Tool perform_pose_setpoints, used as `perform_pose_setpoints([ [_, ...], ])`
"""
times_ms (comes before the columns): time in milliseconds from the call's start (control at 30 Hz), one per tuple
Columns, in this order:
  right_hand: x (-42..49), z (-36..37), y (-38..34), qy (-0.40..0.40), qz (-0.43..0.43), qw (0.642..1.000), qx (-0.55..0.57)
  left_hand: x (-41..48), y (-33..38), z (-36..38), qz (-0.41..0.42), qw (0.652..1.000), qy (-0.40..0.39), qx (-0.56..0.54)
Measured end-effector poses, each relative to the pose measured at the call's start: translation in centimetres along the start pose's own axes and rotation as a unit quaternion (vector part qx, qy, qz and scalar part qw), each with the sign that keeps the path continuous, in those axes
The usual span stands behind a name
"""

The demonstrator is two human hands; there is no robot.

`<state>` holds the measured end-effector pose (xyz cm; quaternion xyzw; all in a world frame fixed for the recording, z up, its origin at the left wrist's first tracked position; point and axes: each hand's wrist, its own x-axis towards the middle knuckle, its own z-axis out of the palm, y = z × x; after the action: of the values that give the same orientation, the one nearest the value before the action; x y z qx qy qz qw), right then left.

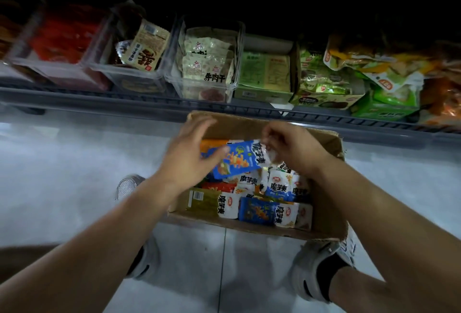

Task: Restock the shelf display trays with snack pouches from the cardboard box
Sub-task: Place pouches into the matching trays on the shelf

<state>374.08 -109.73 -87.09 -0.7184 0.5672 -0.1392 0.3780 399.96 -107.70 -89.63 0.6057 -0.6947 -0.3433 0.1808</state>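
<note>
grey floor (74, 175) — blue pouch (237, 160) above box (326, 203), right hand (294, 148) pinching, left hand (189, 153) touching

The left forearm (99, 233) and right forearm (374, 208), both bare, reach forward from the lower corners of the view and converge toward the middle. The left hand (192, 155) shows its back to the camera, wrist roughly straight, its 4 fingers extended and blurred, the thumb lying against the edge of a blue pouch (234, 160). The right hand (291, 149) bends down at the wrist with its fingers curled (knuckles uppermost), pinching the white end of that same pouch. The 2 hands are near each other but apart.
</note>
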Motion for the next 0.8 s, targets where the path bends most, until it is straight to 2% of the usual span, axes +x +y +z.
perform_pose_setpoints([
  [67, 0.9, -0.2, -2.4, 0.005, -0.047, 0.999, 0.026, 0.4, 1.8, -0.6, -0.058, 0.98, -0.125, -0.142],
  [100, 1.4, 0.1, -3.3, 0.012, -0.063, 0.997, 0.037, 0.6, 1.9, -0.7, -0.075, 0.968, -0.161, -0.177],
  [133, 1.8, 0.6, -3.8, 0.025, -0.068, 0.995, 0.063, 0.7, 1.7, -0.8, -0.085, 0.965, -0.16, -0.188],
  [233, 2.8, 2.7, -3.1, 0.077, -0.002, 0.984, 0.161, 0.3, -0.6, -1.9, -0.14, 0.954, -0.049, -0.261],
  [300, 3.1, 4.7, -0.5, 0.057, 0.051, 0.992, 0.099, -0.3, -3.1, -2.5, -0.196, 0.925, 0.048, -0.321],
  [367, 3.1, 7.1, 2.2, -0.021, 0.084, 0.996, 0.03, -0.8, -4.9, -2.5, -0.234, 0.9, 0.099, -0.354],
  [467, 3.4, 10.7, 4.3, -0.075, 0.123, 0.989, 0.006, -1.3, -5.6, -1.8, -0.257, 0.879, 0.133, -0.378],
  [633, 5.1, 14.3, 5.9, -0.025, 0.15, 0.984, -0.095, -1.5, -5.6, -1.2, -0.269, 0.867, 0.135, -0.398],
  [733, 5.7, 15.3, 6.4, -0.043, 0.177, 0.976, -0.116, -1.4, -5.5, -1.3, -0.261, 0.867, 0.137, -0.402],
  [800, 6.1, 15.2, 6.5, -0.043, 0.193, 0.976, -0.088, -1.4, -5.4, -1.4, -0.257, 0.867, 0.136, -0.404],
])
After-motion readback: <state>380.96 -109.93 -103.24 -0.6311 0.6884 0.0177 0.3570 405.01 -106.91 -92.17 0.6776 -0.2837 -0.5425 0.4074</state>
